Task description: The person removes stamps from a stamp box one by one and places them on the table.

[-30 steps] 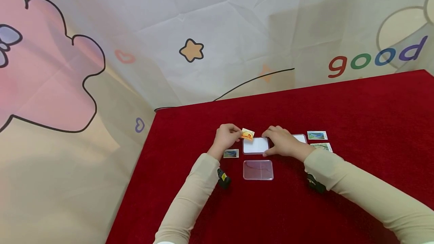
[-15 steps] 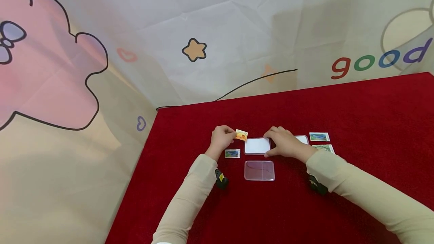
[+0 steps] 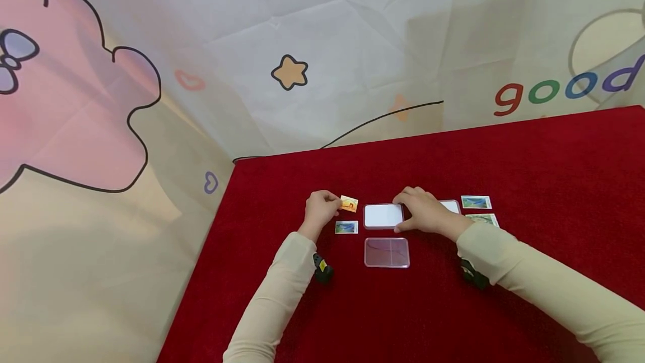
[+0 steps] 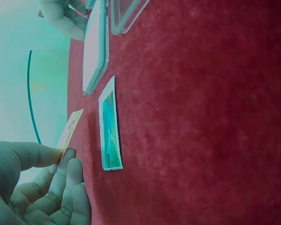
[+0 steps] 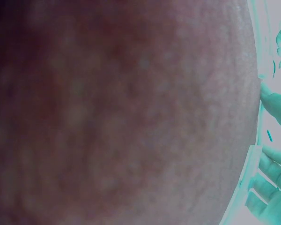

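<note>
My left hand (image 3: pixel 321 210) pinches an orange-and-yellow postage stamp (image 3: pixel 349 204) between thumb and fingertips, raised over the red cloth in the left wrist view. Right below it in the head view lies a blue-green stamp (image 3: pixel 346 227), flat on the cloth. To the right sits a shallow clear plastic case (image 3: pixel 382 216) with a white inside. My right hand (image 3: pixel 425 212) holds this case at its right end, thumb at the near edge and fingers at the far edge. In front of it lies a transparent lid (image 3: pixel 387 252).
Partly hidden behind the right hand is a second white-filled case (image 3: pixel 450 206). Two more stamps lie farther right, a blue-green one (image 3: pixel 476 202) and a pale green one (image 3: pixel 481 218) partly covered by the sleeve. A printed curtain (image 3: pixel 353 55) hangs behind the red-covered table (image 3: pixel 544 184).
My left hand has moved left with the orange stamp, away from over the white case to a spot above the blue-green stamp. The right hand stays at the case.
</note>
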Motion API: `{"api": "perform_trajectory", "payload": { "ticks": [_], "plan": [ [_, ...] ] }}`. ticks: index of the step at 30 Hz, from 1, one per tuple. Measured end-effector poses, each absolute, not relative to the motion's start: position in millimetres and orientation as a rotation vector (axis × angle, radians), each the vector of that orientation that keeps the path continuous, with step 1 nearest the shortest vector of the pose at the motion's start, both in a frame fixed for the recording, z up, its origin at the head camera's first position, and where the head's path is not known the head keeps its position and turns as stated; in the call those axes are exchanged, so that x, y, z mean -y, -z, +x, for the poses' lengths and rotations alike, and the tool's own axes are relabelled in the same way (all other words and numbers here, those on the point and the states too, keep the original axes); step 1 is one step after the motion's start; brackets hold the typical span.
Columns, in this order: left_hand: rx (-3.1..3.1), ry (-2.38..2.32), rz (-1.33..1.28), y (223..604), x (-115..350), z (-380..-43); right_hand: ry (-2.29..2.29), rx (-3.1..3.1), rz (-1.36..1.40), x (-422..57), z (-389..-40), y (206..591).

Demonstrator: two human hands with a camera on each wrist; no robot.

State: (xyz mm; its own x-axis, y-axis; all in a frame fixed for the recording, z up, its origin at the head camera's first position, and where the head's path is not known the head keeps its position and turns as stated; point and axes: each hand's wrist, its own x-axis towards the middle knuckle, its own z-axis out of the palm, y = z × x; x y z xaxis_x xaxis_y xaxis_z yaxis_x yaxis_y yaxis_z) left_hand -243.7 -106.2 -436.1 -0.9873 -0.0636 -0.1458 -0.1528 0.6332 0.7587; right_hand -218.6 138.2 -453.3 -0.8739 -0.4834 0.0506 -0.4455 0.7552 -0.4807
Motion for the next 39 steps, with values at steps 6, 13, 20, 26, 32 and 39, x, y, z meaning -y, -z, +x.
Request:
{"api": "perform_trajectory", "payload": {
  "ticks": [6,13,20,26,32,39],
  "plan": [
    [-2.762,-1.26,-0.186,439.7,106.9,-242.9,0.761,-2.875,-0.767,-139.0,-218.2,454.2],
    [-2.822,-1.173,-0.201,442.9,107.3,-243.1,0.771,-2.88,-0.766,-139.0,-217.2,453.0],
    [-2.872,-1.07,-0.205,444.5,107.7,-244.7,0.773,-2.868,-0.765,-138.1,-215.9,451.0],
    [-2.895,-1.038,-0.187,444.3,107.0,-246.5,0.773,-2.879,-0.762,-138.6,-215.8,450.2],
    [-2.889,-1.004,-0.202,441.8,106.3,-243.7,0.775,-2.881,-0.761,-138.6,-216.1,450.1],
    [-2.9,-0.99,-0.182,440.4,106.6,-241.6,0.77,-2.899,-0.782,-137.9,-216.3,451.5]
  ]
}}
